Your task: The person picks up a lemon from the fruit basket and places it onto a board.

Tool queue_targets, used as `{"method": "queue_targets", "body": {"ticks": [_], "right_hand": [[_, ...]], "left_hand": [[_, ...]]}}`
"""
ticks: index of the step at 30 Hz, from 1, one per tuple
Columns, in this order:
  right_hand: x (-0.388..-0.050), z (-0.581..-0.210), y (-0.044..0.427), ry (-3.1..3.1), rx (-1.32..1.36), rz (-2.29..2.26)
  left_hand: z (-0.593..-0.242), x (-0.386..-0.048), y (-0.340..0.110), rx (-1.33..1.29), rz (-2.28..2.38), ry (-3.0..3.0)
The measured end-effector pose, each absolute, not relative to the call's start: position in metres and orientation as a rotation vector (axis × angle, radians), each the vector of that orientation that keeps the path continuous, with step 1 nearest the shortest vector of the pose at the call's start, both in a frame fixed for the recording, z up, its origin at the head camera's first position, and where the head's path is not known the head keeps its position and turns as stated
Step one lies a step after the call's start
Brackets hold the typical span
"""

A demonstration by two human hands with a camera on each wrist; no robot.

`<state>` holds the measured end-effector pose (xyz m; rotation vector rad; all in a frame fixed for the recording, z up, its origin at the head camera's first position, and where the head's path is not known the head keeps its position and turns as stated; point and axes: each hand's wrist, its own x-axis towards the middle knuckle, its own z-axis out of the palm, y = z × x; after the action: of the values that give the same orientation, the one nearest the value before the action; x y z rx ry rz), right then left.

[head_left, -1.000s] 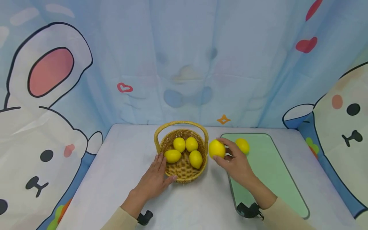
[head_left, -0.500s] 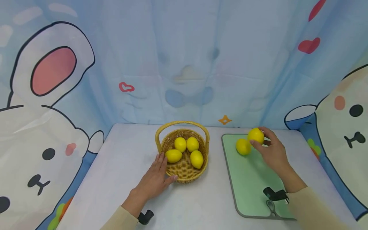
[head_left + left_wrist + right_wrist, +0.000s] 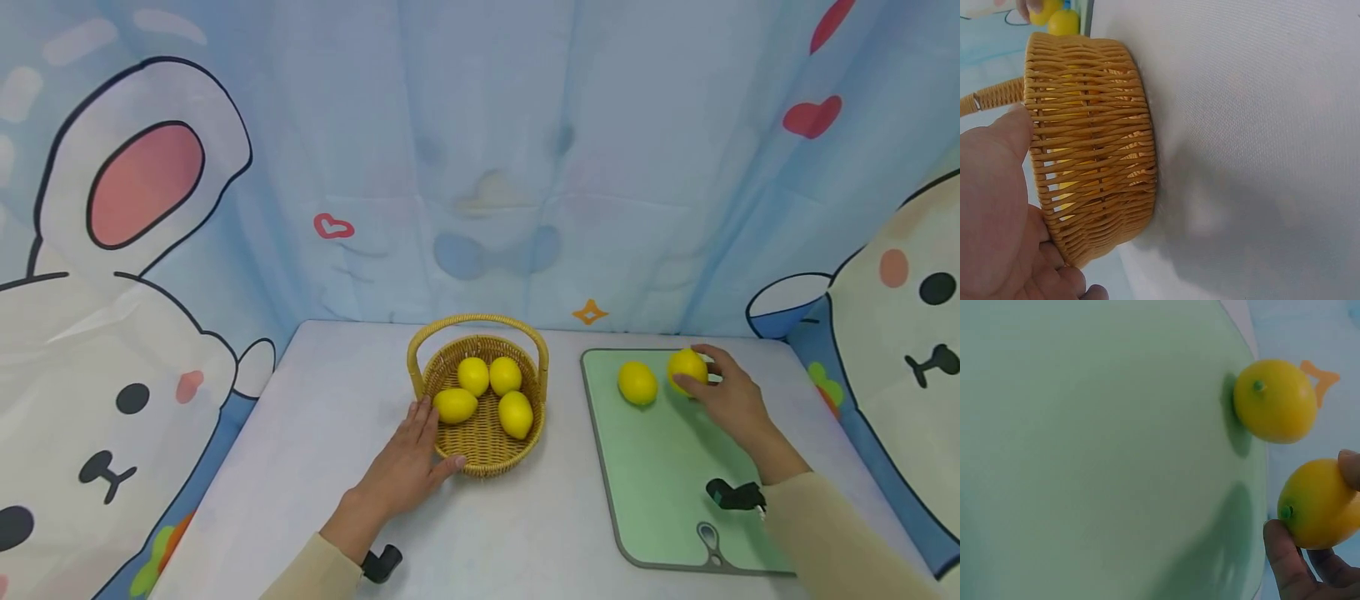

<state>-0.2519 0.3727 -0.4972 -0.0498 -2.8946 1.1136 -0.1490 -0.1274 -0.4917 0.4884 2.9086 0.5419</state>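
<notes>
Thumb and fingers of my right hand pinch a yellow lemon over the far right part of a green cutting board. In the right wrist view, a gap separates this lemon from its shadow on the board. Another lemon lies on the board just left of it. My left hand rests against the near left rim of a woven basket, fingers extended along the side. Inside the basket sit several lemons; the left wrist view shows them only through the weave.
The basket's tall arched handle rises above its rim. A printed curtain hangs behind the far edge of the white table. The board has a grey edge and a hanging loop at its near side.
My right hand carried the lemon from beside the basket rightward across to the board's far right, then slightly lower, past the other lemon. The left hand has stayed on the basket.
</notes>
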Motion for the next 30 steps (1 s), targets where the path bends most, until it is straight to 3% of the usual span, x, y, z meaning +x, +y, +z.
{"method": "queue_targets", "body": {"ticks": [30], "right_hand": [[-0.267,-0.519,0.380,-3.033,-0.199,1.028]], "left_hand": [[-0.493,-0.150,-0.128,0.479,0.568,2.914]]}}
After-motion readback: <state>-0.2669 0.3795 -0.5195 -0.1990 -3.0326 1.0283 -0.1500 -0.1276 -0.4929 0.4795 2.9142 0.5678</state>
